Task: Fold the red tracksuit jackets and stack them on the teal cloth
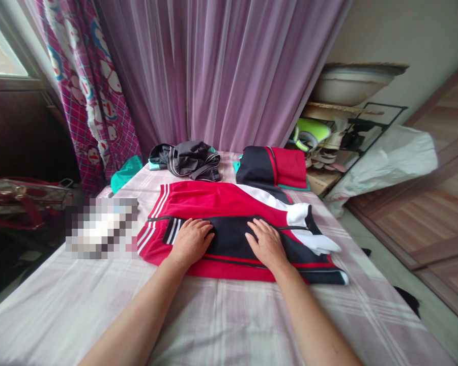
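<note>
A red, black and white sports jacket (229, 203) lies spread on the bed (221, 315) in front of me. My left hand (191, 241) rests flat on its black sleeve part, fingers stretched out. My right hand (266, 243) lies flat on the same black band a little to the right, fingers apart. Neither hand holds anything.
A folded red and black garment (275, 166) and a crumpled grey-black one (187, 158) lie at the bed's far edge by a purple curtain (221, 71). A teal cloth (125, 173) hangs at the far left corner. A shoe rack (339, 142) stands on the right.
</note>
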